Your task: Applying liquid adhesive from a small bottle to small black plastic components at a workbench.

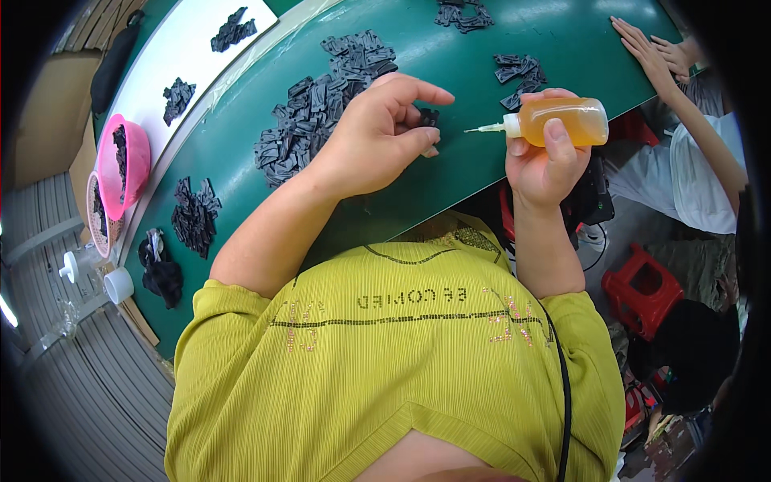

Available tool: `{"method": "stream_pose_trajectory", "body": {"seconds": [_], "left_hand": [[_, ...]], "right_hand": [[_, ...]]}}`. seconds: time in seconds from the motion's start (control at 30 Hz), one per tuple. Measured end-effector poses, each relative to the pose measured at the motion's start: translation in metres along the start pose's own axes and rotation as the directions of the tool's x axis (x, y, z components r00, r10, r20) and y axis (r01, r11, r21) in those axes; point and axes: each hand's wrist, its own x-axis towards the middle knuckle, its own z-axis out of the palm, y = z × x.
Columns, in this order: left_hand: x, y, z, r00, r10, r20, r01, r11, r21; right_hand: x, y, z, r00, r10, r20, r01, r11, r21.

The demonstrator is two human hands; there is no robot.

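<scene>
My left hand (pixel 385 132) pinches a small black plastic part (pixel 430 118) between thumb and fingers, with the index finger stretched out past it. In my right hand (pixel 546 165) is a squeeze bottle (pixel 566 120) of amber liquid, lying on its side with its thin needle tip pointing left. The tip is a short way to the right of the black part and apart from it. Beyond my left hand a large pile of black plastic parts (pixel 301 128) covers part of the green table (pixel 450 64).
Smaller heaps of black parts (pixel 194 215) lie around the table, two on a white board (pixel 201 60). At the left edge stand a pink basket (pixel 140 165) and a white cup (pixel 119 285). Another person's hands (pixel 650 52) rest at the far right. A red stool (pixel 642 289) stands below.
</scene>
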Motion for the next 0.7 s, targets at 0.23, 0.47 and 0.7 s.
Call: {"method": "stream_pose_trajectory", "body": {"seconds": [0.23, 0.47, 0.7], "left_hand": [[0.0, -0.002, 0.0, 0.969, -0.232, 0.084, 0.245, 0.945, -0.216], [0.002, -0.001, -0.001, 0.951, -0.282, 0.123, 0.302, 0.932, -0.202], [0.002, 0.0, -0.001, 0.951, -0.28, 0.134, 0.304, 0.928, -0.217]], "right_hand": [[-0.006, 0.012, 0.004, 0.986, -0.129, 0.108, 0.149, 0.968, -0.202], [-0.007, 0.014, 0.004, 0.97, -0.171, 0.173, 0.219, 0.923, -0.316], [-0.007, 0.014, 0.003, 0.971, -0.152, 0.182, 0.203, 0.93, -0.307]]}}
